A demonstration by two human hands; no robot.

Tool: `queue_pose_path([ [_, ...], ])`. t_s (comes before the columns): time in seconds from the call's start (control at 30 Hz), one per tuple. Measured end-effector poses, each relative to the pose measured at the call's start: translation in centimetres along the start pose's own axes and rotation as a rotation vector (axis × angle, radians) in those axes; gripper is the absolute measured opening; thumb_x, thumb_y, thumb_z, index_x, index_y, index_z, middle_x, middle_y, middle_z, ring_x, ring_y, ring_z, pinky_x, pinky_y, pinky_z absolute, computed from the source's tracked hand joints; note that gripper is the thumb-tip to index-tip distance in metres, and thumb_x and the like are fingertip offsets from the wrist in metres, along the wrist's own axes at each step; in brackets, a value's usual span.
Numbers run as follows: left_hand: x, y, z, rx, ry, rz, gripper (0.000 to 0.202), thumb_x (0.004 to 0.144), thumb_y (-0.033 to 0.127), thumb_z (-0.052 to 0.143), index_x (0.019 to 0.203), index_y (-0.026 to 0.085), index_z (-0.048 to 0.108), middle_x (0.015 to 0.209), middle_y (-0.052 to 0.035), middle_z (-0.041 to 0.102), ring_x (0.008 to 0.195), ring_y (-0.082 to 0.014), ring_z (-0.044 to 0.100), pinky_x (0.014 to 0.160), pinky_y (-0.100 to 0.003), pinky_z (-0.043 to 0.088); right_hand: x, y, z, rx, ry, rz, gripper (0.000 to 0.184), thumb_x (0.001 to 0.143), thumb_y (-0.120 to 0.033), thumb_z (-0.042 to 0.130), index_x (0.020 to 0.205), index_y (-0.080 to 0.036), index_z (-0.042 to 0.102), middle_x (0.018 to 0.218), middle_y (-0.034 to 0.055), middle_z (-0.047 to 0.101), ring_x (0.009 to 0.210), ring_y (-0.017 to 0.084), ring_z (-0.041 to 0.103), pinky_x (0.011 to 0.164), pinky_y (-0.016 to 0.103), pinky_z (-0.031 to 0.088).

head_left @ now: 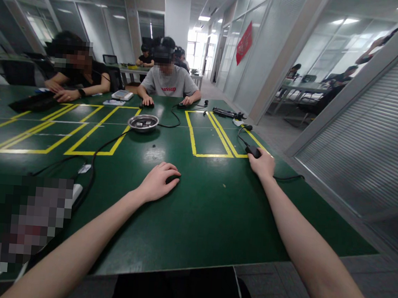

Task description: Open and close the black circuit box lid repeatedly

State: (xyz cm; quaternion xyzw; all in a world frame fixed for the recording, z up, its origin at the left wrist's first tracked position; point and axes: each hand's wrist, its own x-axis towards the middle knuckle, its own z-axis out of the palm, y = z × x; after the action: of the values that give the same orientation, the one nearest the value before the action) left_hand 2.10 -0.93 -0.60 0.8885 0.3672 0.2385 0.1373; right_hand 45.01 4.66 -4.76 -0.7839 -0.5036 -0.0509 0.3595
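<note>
Left of centre on the green table [193, 217], my left hand [158, 181] curls over a small dark rounded object, apparently a black computer mouse [172, 179]. Most of it is hidden under my palm and fingers. Farther right, my right hand [262, 164] grips a black power adapter [253, 151] lying on the table by a yellow tape corner. A thin cable runs from its far end to a black plug [247, 127], and another black cord [289, 177] comes out near my wrist toward the table's right side.
A steel bowl [143, 123] holds small metal pieces. Yellow tape [214, 156] marks rectangles. At the far edge lies a folded black tripod-like item [227, 113]. A white power strip [74, 196] and cables are at left. People sit opposite, one in a grey shirt [172, 80].
</note>
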Motion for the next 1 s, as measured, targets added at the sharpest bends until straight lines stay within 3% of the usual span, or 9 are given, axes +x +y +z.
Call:
queue_pose_path([
  [0.23, 0.0, 0.0, 0.0, 0.019, -0.017, 0.012, 0.021, 0.095, 0.026, 0.060, 0.109, 0.022, 0.074, 0.118, -0.0089, 0.069, 0.112, -0.0273, 0.060, 0.102, -0.048, 0.049, -0.1, -1.4, -0.6, -0.061, 0.017, 0.128, 0.050, 0.076, -0.035, 0.069, 0.120, -0.011, 0.074, 0.116, 0.0205, 0.068, 0.106, 0.035, 0.067, 0.096, 0.045, 0.053],
  [0.5, -0.1, 0.0, -0.1, 0.029, -0.023, 0.015, 0.022, 0.096, 0.027, 0.058, 0.110, 0.021, 0.073, 0.119, -0.0089, 0.068, 0.113, -0.0271, 0.059, 0.102, -0.047, 0.049, 0.1, -1.0, -1.3, 0.125, -0.019, 0.180, 0.050, 0.070, -0.029, 0.072, 0.118, -0.014, 0.073, 0.112, 0.0149, 0.072, 0.105, 0.031, 0.068, 0.097, 0.043, 0.053],
  [0.77, 0.0, -0.3, 0.2, 0.039, -0.023, 0.023, 0.021, 0.095, 0.026, 0.059, 0.110, 0.021, 0.073, 0.119, -0.0083, 0.068, 0.113, -0.0268, 0.059, 0.102, -0.047, 0.049, -0.4, -1.1, -1.4, 0.367, -0.018, 0.296, 0.050, 0.077, -0.033, 0.071, 0.122, -0.013, 0.069, 0.105, 0.0107, 0.074, 0.058, 0.014, 0.067, 0.065, 0.030, 0.058],
  [1.0, -0.1, -0.4, 0.2, 0.039, -0.021, 0.028, 0.021, 0.096, 0.027, 0.059, 0.111, 0.022, 0.073, 0.119, -0.0082, 0.068, 0.113, -0.0269, 0.059, 0.103, -0.048, 0.049, -0.4, -1.8, -1.8, 0.406, -0.001, 0.384, 0.045, 0.096, -0.032, 0.050, 0.130, -0.006, 0.063, 0.072, 0.0112, 0.073, 0.049, 0.021, 0.067, 0.052, 0.031, 0.055],
])
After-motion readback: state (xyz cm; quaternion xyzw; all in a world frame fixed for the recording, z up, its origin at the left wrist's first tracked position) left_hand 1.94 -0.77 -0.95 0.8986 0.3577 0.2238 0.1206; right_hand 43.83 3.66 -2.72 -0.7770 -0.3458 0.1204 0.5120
